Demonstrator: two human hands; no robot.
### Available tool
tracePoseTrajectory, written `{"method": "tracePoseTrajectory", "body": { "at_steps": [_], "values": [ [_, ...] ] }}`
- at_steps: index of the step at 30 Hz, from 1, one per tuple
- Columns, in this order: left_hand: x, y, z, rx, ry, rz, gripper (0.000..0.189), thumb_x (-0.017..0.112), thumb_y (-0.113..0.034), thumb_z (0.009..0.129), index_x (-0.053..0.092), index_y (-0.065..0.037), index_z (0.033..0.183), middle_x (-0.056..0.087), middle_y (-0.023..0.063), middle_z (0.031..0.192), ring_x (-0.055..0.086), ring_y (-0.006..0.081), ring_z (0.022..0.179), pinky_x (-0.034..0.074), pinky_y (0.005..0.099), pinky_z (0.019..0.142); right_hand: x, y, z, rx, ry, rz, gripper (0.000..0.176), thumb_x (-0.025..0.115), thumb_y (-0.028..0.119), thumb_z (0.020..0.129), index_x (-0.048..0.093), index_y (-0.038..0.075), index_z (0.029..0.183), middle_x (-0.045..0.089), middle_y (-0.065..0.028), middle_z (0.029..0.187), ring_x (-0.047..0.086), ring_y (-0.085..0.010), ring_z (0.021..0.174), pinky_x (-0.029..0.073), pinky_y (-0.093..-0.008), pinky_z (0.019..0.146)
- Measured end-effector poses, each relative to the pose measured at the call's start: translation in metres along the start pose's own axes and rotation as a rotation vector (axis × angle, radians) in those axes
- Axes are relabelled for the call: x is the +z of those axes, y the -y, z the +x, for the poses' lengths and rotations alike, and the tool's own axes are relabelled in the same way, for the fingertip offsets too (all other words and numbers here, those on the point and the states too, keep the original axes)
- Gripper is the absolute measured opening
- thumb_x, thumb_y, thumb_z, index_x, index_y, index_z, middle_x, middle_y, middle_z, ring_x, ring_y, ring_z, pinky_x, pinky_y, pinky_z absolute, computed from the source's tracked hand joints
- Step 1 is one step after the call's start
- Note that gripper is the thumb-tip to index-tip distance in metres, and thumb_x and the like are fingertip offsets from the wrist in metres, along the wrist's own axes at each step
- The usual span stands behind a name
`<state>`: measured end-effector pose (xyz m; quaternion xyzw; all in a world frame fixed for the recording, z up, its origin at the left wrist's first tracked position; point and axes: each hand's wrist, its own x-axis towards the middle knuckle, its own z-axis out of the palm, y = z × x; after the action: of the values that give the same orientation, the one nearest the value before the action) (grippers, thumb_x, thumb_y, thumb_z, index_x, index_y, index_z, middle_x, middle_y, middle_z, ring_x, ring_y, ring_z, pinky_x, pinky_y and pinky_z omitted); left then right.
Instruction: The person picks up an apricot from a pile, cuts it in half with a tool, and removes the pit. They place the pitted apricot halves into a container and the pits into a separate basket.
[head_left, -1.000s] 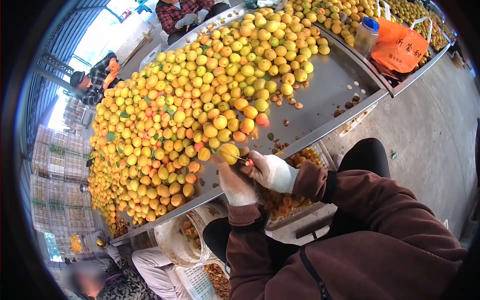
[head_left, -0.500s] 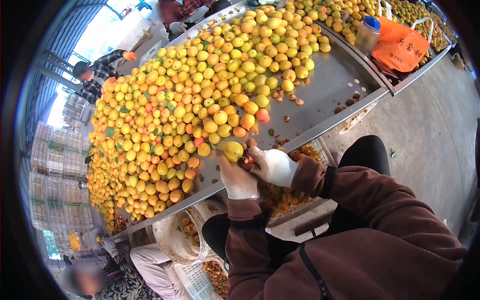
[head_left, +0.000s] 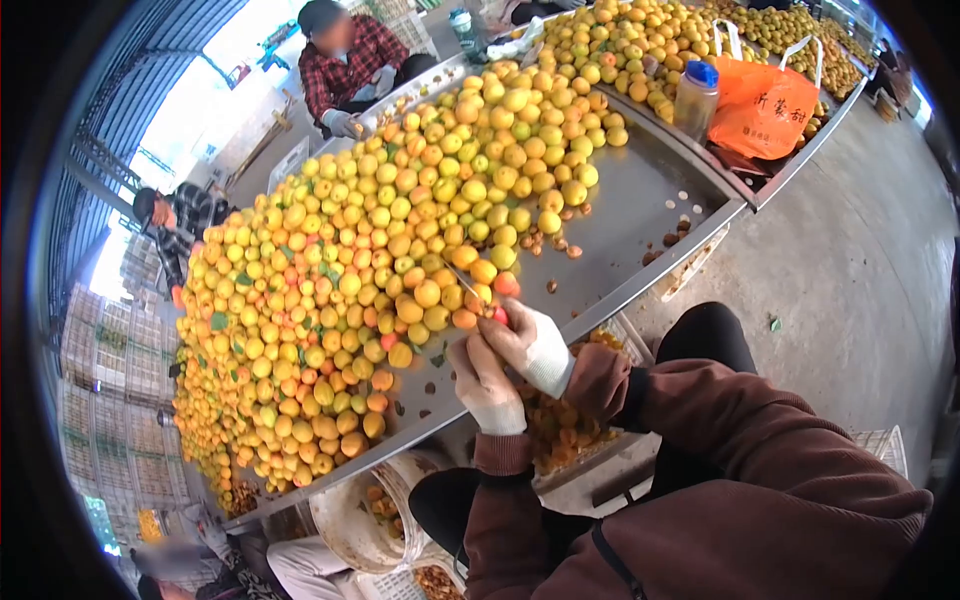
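My right hand (head_left: 537, 348), in a white glove with bare fingertips, is closed around the red handle of a small knife (head_left: 499, 315). Its thin blade points up and left over the apricots (head_left: 330, 290) heaped on the metal table (head_left: 640, 190). Just left of it and close against it, my left hand (head_left: 488, 385) is gloved the same way, its fingers curled. Whatever those fingers hold, if anything, is hidden. Below both hands, a crate of cut apricots (head_left: 560, 425) is partly covered by my arms.
A white bucket (head_left: 350, 510) stands left of my knee. An orange bag (head_left: 757, 105) and a blue-lidded jar (head_left: 697, 100) sit at the table's far right. Several pits (head_left: 680, 232) lie on the metal. Other people (head_left: 350, 60) sit around the table.
The yellow apricot that was in my left hand no longer shows there. The knife blade now shows, pointing up and left. My view has shifted, bringing more of the person opposite into sight.
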<state>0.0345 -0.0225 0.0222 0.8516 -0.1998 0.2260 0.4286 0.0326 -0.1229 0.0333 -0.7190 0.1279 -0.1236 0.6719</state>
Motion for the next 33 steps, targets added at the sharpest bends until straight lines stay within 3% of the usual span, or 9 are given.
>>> {"method": "tracePoseTrajectory", "body": {
  "at_steps": [6,8,9,12,14,18,20,28,33],
  "values": [
    [0.007,-0.018,0.002,0.030,-0.041,0.091,0.012,0.057,-0.012,0.092,0.053,-0.003,0.097,0.054,0.0189,0.091,0.061,0.0394,0.082,0.049,0.0434,0.064,0.005,-0.005,0.001,0.036,-0.118,0.065,0.030,0.058,0.028,0.088,0.061,0.000,0.100,0.063,-0.0173,0.081,0.060,-0.0204,0.075,0.049,-0.0346,0.072],
    [0.008,-0.023,0.001,-0.066,-0.028,0.001,0.012,0.057,-0.012,0.092,0.053,-0.002,0.097,0.054,0.0175,0.089,0.062,0.0387,0.083,0.049,0.0427,0.066,0.003,0.000,-0.001,0.070,-0.109,0.047,0.027,0.057,0.025,0.086,0.060,0.000,0.097,0.061,-0.0171,0.079,0.060,-0.0211,0.072,0.049,-0.0347,0.071],
    [0.007,-0.026,-0.001,-0.398,-0.017,-0.411,0.014,0.058,-0.013,0.092,0.054,-0.002,0.098,0.056,0.0159,0.090,0.063,0.0329,0.084,0.049,0.0394,0.071,0.004,0.002,-0.001,0.038,-0.152,0.013,0.024,0.058,0.023,0.085,0.059,0.001,0.094,0.060,-0.0181,0.076,0.058,-0.0216,0.069,0.048,-0.0352,0.068],
    [0.026,0.007,-0.009,-0.294,-0.031,-0.454,0.017,0.052,-0.017,0.096,0.053,0.000,0.094,0.059,0.0147,0.091,0.062,0.0322,0.080,0.049,0.0406,0.071,-0.006,0.011,-0.008,-0.111,-0.128,-0.109,0.023,0.058,0.024,0.082,0.055,0.002,0.085,0.056,-0.0195,0.076,0.058,-0.0333,0.068,0.047,-0.0395,0.065],
    [0.023,0.016,-0.012,-0.108,0.034,-0.075,0.017,0.053,-0.017,0.095,0.054,-0.001,0.093,0.060,0.0137,0.089,0.061,0.0310,0.084,0.049,0.0388,0.075,-0.008,0.006,-0.009,-0.200,-0.138,-0.179,0.022,0.059,0.025,0.080,0.054,0.003,0.083,0.056,-0.0193,0.076,0.058,-0.0368,0.072,0.047,-0.0410,0.065],
    [0.044,0.083,-0.033,-0.350,0.153,-0.314,0.019,0.052,-0.019,0.096,0.060,-0.003,0.101,0.063,0.0138,0.099,0.064,0.0255,0.092,0.051,0.0353,0.084,-0.013,0.000,-0.014,-0.388,-0.089,-0.364,0.020,0.061,0.025,0.076,0.055,0.006,0.080,0.057,-0.0184,0.077,0.058,-0.0418,0.077,0.048,-0.0447,0.066],
    [0.045,0.081,-0.029,-1.015,0.136,-1.433,0.028,0.052,-0.024,0.098,0.061,0.001,0.109,0.064,0.0129,0.108,0.063,0.0234,0.099,0.051,0.0360,0.089,-0.014,-0.003,-0.014,-0.477,-0.098,-0.409,0.019,0.063,0.024,0.074,0.055,0.007,0.078,0.056,-0.0172,0.073,0.057,-0.0416,0.072,0.047,-0.0468,0.063],
    [0.024,0.045,-0.032,-1.216,0.168,-1.343,0.047,0.043,-0.037,0.103,0.047,0.001,0.131,0.052,0.0141,0.128,0.052,0.0247,0.119,0.042,0.0394,0.106,-0.021,-0.012,-0.012,-0.681,0.101,-0.545,0.022,0.066,0.024,0.072,0.054,0.006,0.076,0.057,-0.0145,0.075,0.059,-0.0382,0.071,0.048,-0.0468,0.061],
    [0.044,0.082,-0.055,-1.096,0.272,-1.777,0.043,0.039,-0.037,0.104,0.053,-0.003,0.125,0.057,0.0118,0.123,0.056,0.0210,0.112,0.045,0.0360,0.099,-0.018,-0.012,-0.011,-0.551,0.153,-0.494,0.022,0.062,0.025,0.076,0.056,0.005,0.080,0.059,-0.0170,0.076,0.060,-0.0392,0.075,0.049,-0.0460,0.065]
  ]
}}
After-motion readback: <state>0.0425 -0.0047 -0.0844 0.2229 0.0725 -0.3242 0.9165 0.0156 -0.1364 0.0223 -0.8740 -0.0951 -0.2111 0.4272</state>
